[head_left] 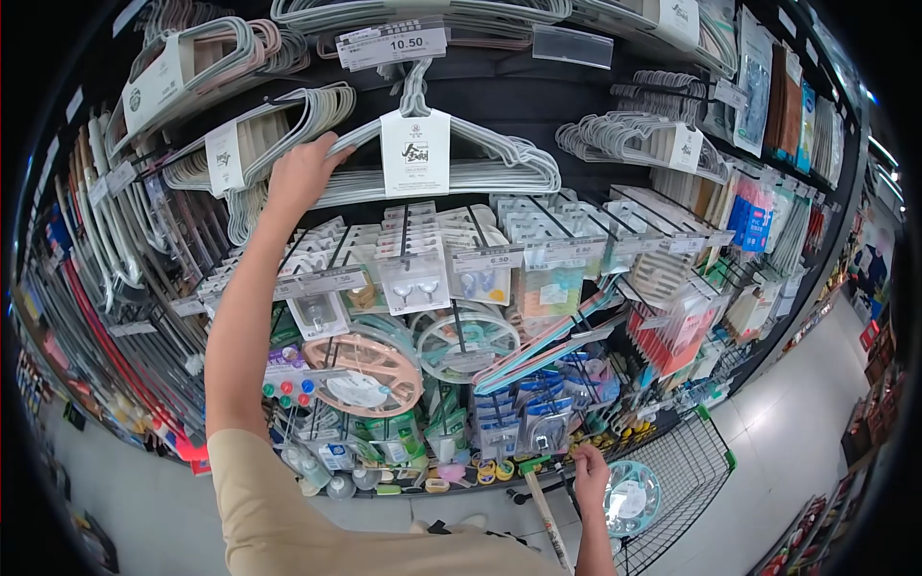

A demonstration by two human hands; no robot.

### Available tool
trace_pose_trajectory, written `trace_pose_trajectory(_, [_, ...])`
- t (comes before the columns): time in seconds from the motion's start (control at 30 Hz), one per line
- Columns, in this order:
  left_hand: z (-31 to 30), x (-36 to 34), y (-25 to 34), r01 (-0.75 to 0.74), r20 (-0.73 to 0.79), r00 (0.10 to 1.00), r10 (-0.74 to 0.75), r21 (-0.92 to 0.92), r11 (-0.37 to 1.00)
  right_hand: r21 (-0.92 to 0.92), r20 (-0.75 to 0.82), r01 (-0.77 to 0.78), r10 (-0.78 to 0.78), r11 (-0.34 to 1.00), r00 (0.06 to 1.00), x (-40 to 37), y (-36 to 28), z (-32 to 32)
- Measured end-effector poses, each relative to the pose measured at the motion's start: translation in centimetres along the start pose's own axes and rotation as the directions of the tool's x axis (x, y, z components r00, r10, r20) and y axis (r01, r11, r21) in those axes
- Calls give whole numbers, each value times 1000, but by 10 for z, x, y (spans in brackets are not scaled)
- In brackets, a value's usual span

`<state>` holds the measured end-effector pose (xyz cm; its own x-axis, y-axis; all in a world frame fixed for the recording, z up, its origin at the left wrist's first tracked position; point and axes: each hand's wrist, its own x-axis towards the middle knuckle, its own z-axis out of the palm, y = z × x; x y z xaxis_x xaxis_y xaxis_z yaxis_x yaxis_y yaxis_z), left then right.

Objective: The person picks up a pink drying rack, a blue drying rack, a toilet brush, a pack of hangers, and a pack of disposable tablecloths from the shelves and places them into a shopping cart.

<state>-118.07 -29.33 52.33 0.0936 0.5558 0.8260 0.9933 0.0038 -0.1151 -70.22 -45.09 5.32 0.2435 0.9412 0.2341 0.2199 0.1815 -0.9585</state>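
My left hand (305,175) reaches up to the rack, its fingers closed round the left arm of a pack of grey clothes hangers (490,144). A white paper label (416,154) wraps the middle of that pack, and its hooks rise to just below a price tag (392,43). Low on the right, my right hand (591,475) is beside the shopping cart (672,490), its fingers loosely bent and apart with nothing visible in them. A round light-blue item (631,499) lies in the cart, just right of that hand.
More hanger packs (226,154) hang left and right. Below are hooks with small packaged goods (418,278), a pink round rack (370,374) and blue packets (523,418). A long pale stick (547,518) stands by the cart. Shelves (864,432) line the aisle's right side.
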Motion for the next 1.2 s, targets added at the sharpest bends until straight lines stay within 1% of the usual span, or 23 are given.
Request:
trace_pose_trajectory(0.07, [-7, 3, 5, 14, 21, 1000, -14, -4, 1000, 29, -8, -7, 8, 1000, 1000, 0, 4, 1])
trace_pose_trajectory(0.17, [-7, 11, 4, 33, 7, 999, -33, -71, 997, -6, 26, 13, -13, 1000, 1000, -1, 10, 1])
trace_pose_trajectory(0.2, [-8, 13, 7, 32, 9, 999, -31, -74, 997, 13, 23, -10, 9, 1000, 1000, -1, 9, 2])
trace_pose_trajectory(0.27, [-13, 19, 12, 48, 63, 997, -47, -19, 999, 31, 18, -33, 32, 999, 999, -2, 7, 1])
trace_pose_trajectory(0.47, [-20, 25, 25, 74, 85, 994, -68, -71, 995, 17, -6, 5, -5, 1000, 1000, -5, -6, -4])
trace_pose_trajectory(0.53, [-28, 24, 31, 67, 100, 993, -57, -101, 993, 25, -30, -44, 45, 999, 999, -7, -9, -7])
trace_pose_trajectory(0.6, [-34, 27, 34, 61, 115, 992, -46, -131, 990, 36, -41, -55, 57, 998, 998, -8, -8, -8])
trace_pose_trajectory(0.67, [-37, 29, 33, 45, 222, 975, -9, -155, 987, 46, -48, -66, 69, 997, 996, -9, -7, -10])
trace_pose_trajectory(0.77, [-30, 27, 33, 10, 228, 973, 34, -191, 981, 39, -50, -52, 54, 998, 997, -9, -9, -13])
trace_pose_trajectory(0.8, [-29, 25, 33, 4, 226, 973, 40, -191, 982, 14, -54, -23, 24, 1000, 998, -10, -10, -13])
trace_pose_trajectory(0.87, [-28, 19, 37, 39, 235, 971, 36, -307, 951, -6, -65, 4, -4, 1000, 998, -11, -12, -12])
trace_pose_trajectory(0.93, [-32, 14, 42, 24, 240, 969, 55, -313, 949, -19, -69, -17, 15, 1000, 997, -11, -13, -13])
trace_pose_trajectory(0.97, [-32, 10, 43, 41, 264, 963, 54, -338, 940, -13, -78, -19, 18, 1000, 997, -11, -13, -13])
trace_pose_trajectory(1.03, [-36, 2, 49, 58, 294, 953, 71, -407, 911, -40, -88, 19, -23, 999, 996, -9, -15, -13])
trace_pose_trajectory(1.1, [-39, -7, 54, 30, 296, 950, 99, -404, 914, -27, -119, 24, -27, 999, 992, -7, -20, -13])
trace_pose_trajectory(1.2, [-56, -27, 69, 4, 294, 947, 126, -405, 914, 4, -163, 32, -31, 999, 986, -4, -44, -17])
